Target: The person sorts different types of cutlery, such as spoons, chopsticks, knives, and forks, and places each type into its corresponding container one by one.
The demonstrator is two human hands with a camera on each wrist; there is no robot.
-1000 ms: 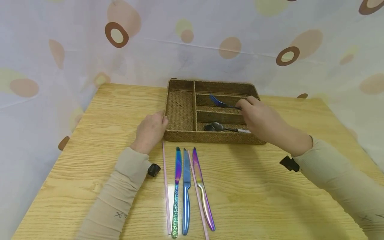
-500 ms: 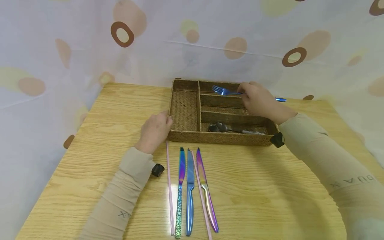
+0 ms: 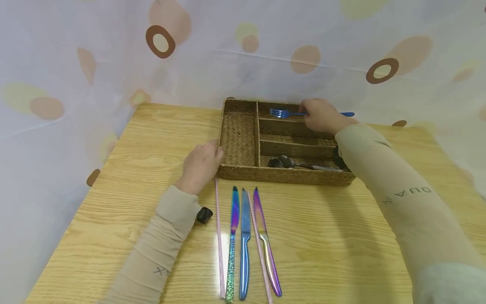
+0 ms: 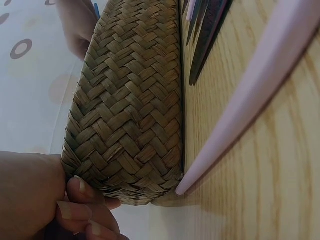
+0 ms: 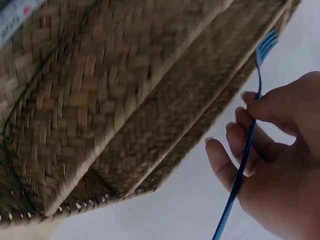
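Note:
My right hand [image 3: 320, 115] pinches a blue fork [image 3: 280, 113] by its handle, over the back compartment of a brown woven cutlery tray [image 3: 284, 174]. In the right wrist view the fork [image 5: 250, 132] runs between thumb and fingertips, tines toward the tray's back rim. My left hand [image 3: 201, 166] grips the tray's left wall near the front corner; in the left wrist view its bent fingers [image 4: 82, 191] are at that corner. Two spoons [image 3: 286, 161] lie in the tray's front right compartment. The long left compartment shows only its woven bottom.
Three knives lie in front of the tray: one with a patterned handle [image 3: 230, 261], a blue one [image 3: 244, 257] and a purple-gold one [image 3: 269, 261]. Two thin pink sticks [image 3: 219, 236] lie among them. A patterned cloth [image 3: 265, 63] hangs behind the wooden table [image 3: 322, 253].
My right hand has moved back and left with the fork, from over the middle compartment to the back one. The fork has turned level. My left hand stays on the tray.

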